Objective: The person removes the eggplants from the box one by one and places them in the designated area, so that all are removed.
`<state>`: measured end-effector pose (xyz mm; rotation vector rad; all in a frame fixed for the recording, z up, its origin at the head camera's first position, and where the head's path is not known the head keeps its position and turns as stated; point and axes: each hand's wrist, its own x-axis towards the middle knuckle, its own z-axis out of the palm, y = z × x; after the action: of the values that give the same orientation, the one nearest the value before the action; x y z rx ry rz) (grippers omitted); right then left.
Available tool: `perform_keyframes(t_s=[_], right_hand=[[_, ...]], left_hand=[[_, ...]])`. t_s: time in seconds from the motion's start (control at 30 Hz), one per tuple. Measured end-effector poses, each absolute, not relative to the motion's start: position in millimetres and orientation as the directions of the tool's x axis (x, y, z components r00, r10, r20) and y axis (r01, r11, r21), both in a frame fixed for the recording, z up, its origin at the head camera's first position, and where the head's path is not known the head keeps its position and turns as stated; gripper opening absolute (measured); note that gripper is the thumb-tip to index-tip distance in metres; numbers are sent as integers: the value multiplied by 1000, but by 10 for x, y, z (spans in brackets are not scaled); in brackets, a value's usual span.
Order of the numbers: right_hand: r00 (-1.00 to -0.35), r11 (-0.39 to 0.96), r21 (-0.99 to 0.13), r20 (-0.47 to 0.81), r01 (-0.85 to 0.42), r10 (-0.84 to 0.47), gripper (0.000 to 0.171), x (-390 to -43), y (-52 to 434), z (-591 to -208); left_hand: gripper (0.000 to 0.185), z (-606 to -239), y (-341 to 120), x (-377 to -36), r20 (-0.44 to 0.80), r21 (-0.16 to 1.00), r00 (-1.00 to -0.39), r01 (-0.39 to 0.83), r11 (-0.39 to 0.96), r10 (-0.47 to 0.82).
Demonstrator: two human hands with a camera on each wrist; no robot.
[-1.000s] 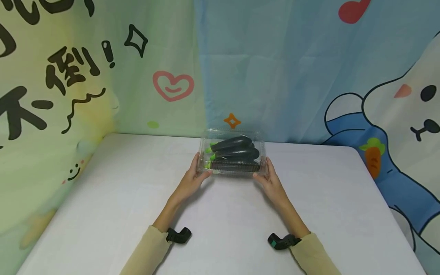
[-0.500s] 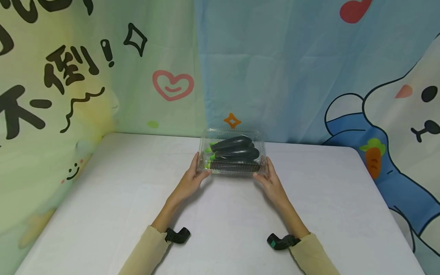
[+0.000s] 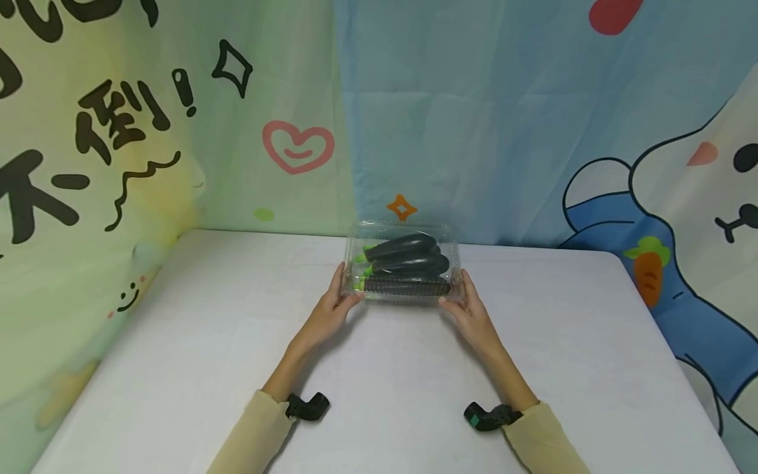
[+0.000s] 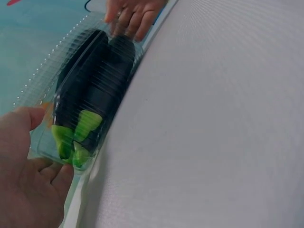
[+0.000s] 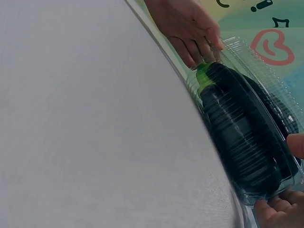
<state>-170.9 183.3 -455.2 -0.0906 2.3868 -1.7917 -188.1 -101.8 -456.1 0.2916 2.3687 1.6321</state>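
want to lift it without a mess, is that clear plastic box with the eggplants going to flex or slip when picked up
The plastic box looks thin, so it may flex. The eggplants fill it, probably shifting little. The left hand and right hand grip opposite ends, which should steady it.

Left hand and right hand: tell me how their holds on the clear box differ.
The left hand holds the end of the clear box where the eggplants' green stems lie; the right hand holds the end with their dark tips. The left hand is on the box's left side, the right hand on its right. Both have the thumb above and fingers beneath.
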Motion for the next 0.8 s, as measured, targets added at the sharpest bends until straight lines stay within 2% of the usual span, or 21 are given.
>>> perform_keyframes(t_s=[0.27, 0.5, 0.8], right_hand=[[-989, 272, -962, -69, 31, -133, 83, -1779, 1886, -4688], [-987, 286, -958, -58, 14, -147, 87, -1834, 1933, -4840], [-985, 283, -959, -67, 20, -159, 83, -1849, 1959, -4807]], left_hand=[[77, -4846, -1038, -2002, -59, 941, -960, 38, 336, 274], [77, -4887, -1018, -1999, -21, 932, -970, 68, 356, 242], [76, -4887, -1020, -2009, -32, 925, -969, 65, 375, 245]])
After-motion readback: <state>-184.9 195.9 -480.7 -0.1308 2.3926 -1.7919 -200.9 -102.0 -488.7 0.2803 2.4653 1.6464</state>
